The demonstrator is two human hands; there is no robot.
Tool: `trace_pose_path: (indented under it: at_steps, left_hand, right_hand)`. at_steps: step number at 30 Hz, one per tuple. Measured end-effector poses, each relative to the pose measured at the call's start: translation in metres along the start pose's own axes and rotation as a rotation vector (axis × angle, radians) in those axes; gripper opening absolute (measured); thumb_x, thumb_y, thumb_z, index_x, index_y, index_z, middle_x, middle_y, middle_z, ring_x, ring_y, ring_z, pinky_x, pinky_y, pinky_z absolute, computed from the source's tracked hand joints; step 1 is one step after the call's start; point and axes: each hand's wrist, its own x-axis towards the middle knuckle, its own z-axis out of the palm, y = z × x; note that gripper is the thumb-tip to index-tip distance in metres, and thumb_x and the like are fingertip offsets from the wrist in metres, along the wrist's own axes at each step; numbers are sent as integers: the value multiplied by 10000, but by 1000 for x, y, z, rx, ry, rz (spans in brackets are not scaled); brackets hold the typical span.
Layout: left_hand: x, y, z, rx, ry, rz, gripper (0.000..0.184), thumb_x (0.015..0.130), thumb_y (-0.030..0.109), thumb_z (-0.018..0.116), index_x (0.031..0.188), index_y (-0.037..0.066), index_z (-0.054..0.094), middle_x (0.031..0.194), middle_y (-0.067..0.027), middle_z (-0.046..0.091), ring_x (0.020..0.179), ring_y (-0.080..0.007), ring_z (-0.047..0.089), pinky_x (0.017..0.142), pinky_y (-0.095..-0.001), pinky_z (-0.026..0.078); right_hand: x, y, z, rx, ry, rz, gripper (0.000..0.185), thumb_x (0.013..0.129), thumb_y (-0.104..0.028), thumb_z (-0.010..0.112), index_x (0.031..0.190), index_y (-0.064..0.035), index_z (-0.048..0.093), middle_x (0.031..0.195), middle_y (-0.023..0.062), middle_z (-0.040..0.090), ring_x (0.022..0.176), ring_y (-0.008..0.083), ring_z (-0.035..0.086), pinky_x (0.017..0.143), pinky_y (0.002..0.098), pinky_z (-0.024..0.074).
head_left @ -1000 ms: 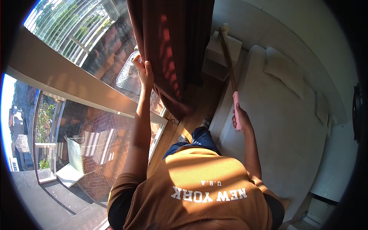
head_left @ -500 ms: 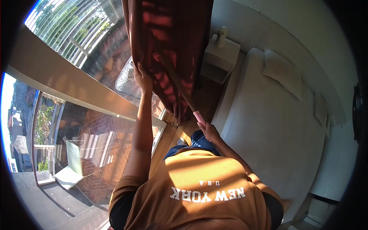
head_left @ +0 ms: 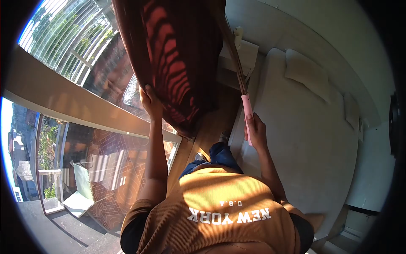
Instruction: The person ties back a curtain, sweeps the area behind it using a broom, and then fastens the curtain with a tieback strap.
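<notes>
The dark red curtain [head_left: 169, 55] hangs at top centre, with striped sunlight across its cloth. My left hand [head_left: 151, 103] is closed on its left edge near the window. My right hand [head_left: 257, 131] is wrapped around the pink handle of a broom-like tool [head_left: 246, 103], beside the bed. Long, thin brown stalks run up from the handle past the curtain's right side. The tool's far end is dark and hard to make out against the curtain.
A bed [head_left: 304, 139] with pillows [head_left: 306, 72] fills the right side. Behind the tool stands a bedside table [head_left: 249, 55] bearing a pale object. Glass panes [head_left: 105, 148] are on the left, with a pale chair [head_left: 80, 190] beyond. Wooden floor [head_left: 215, 122] lies below the curtain.
My right hand has moved up and right, swinging the tool more upright and off the curtain's middle. My left hand has shifted slightly down and left with the curtain edge; the cloth is spread wider.
</notes>
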Motion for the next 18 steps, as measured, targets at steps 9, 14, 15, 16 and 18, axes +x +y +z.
trace_pose_path:
  at_steps: [9,14,15,16,18]
  left_hand:
    - [-46,25,1,-72,-55,-80,353,947,298,403,997,-30,522,755,-90,532,703,-162,480,653,-316,397]
    - [-31,8,3,-74,-27,-46,300,919,253,471,1007,-30,520,788,-119,566,731,-189,527,671,-333,425]
    - [-25,2,-2,-56,-43,-10,300,907,243,496,1029,-31,514,824,-128,575,758,-196,537,694,-332,429]
    - [-20,-5,-9,-36,-60,22,308,894,233,521,1052,-31,508,859,-137,583,785,-203,548,716,-331,433]
    - [-10,-14,-19,25,-99,8,326,876,234,557,1064,-27,504,874,-121,583,795,-193,548,731,-318,434]
  right_hand:
    - [53,79,95,-163,-255,49,417,943,-423,359,952,-16,451,531,22,447,407,88,431,361,219,342]
    - [48,227,69,-487,-708,779,647,845,-653,348,787,-22,482,520,65,494,433,194,525,438,365,436]
    - [42,262,56,-309,-694,977,642,834,-662,361,791,-34,486,529,57,484,428,186,504,433,358,428]
    - [39,299,44,-124,-674,1173,637,823,-671,375,795,-45,489,539,50,475,423,179,482,428,351,421]
    - [18,279,7,-19,-565,1160,631,809,-679,402,797,-54,483,531,29,444,404,159,430,408,337,399]
